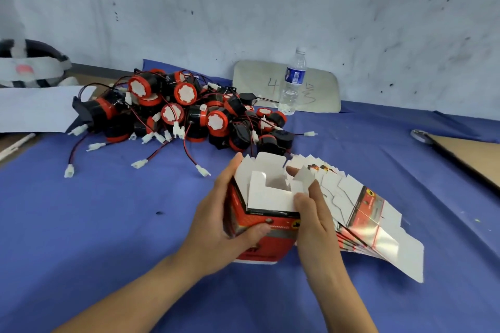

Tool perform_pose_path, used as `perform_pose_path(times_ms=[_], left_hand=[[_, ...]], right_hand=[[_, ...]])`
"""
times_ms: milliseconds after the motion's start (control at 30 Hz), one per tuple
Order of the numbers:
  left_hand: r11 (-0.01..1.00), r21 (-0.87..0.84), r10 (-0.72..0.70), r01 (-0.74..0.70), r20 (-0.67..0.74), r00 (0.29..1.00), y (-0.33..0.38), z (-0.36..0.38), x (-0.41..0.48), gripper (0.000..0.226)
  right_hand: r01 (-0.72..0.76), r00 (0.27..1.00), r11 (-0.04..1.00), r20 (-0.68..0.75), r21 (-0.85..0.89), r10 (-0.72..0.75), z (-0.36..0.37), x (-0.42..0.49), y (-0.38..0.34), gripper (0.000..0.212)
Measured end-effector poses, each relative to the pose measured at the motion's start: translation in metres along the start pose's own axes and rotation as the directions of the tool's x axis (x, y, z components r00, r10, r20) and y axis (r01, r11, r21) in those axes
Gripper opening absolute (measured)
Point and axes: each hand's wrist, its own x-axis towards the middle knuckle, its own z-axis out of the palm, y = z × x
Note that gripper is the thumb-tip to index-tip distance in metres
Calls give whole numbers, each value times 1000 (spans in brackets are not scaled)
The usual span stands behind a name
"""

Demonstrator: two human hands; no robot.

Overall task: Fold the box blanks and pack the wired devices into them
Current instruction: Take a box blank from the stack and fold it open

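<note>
Blue cloth-covered tabletop [81, 224] carries everything; grey scuffed wall runs along its far edge.

Heap of black-and-red round wired devices with white plug ends [184, 111] sits at far centre of the tabletop, leads trailing toward the near edge. Judged to be stock waiting for packing; none is in a box yet.

Fanned stack of flat red-and-white printed cardboard box blanks [378, 219] lies right of centre, near the right hand, spread so that single blanks can likely be peeled off.

Clear plastic water bottle with blue label [293, 81] stands at the far edge beside a pale rounded board marked "4" [259, 81]. Neither is part of the task.

Partly erected red cardboard box with white inner flaps [265, 197] is held upright just above the tabletop, near centre, open end up.

Left hand [224, 219] wraps the box's left wall, thumb across the front face, fingers curled behind: clamped on it, apparently to keep it square.

Right hand [313, 213] is at the right wall, fingers [315, 189] pinching a white side flap, seemingly mid-fold inward.

Box lies between both hands, touching each. Judged step: closing flaps of one end; packing not yet begun.
</note>
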Motion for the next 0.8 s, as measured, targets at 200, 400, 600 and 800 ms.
perform_pose_path(times_ms=[200, 400, 600, 800], left_hand=[[998, -63, 26, -26, 2, 1000, 6, 0, -1, 88], [996, -44, 75, -74, 28, 997, -2, 0, 0, 89], [952, -6, 305, -308, -114, 946, -2, -13, 8, 34], [985, 23, 175, -174, -169, 970, -1, -9, 7, 43]], right_hand=[[51, 994, 999, -98, -13, -52, 4, -5, 3, 43], [108, 987, 994, -123, -4, -107, 6, -7, 4, 42], [395, 880, 838, -108, -378, -463, 13, -16, 5, 45], [386, 883, 832, -103, -398, -458, 17, -15, 13, 42]])
